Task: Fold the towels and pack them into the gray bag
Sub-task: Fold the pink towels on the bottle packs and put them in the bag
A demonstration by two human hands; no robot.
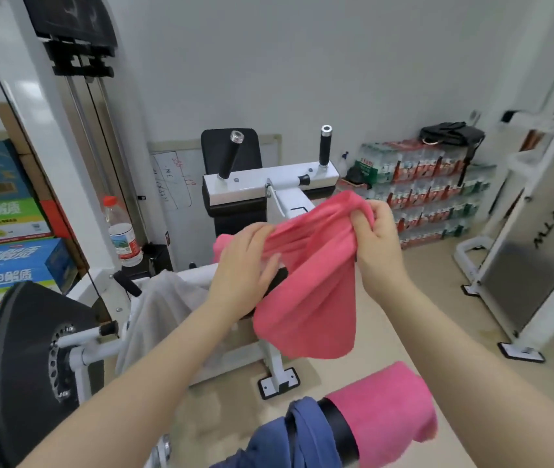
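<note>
Above the white gym machine [270, 185], both hands hold a bunched coral-pink cloth towel [306, 285] aloft, right hand [375, 238] pinching its top edge, left hand [247, 265] fingers gripping the far-left corner; spreading it taut would likely fold cleanest.

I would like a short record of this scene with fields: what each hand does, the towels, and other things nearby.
left hand: grips the coral towel
right hand: grips the same towel, bunched, in the air
pink towel: draped over a black roller, low in view
gray towel: hangs on the white gym machine
blue cloth: beside the pink towel
gray bag: not visible
</note>
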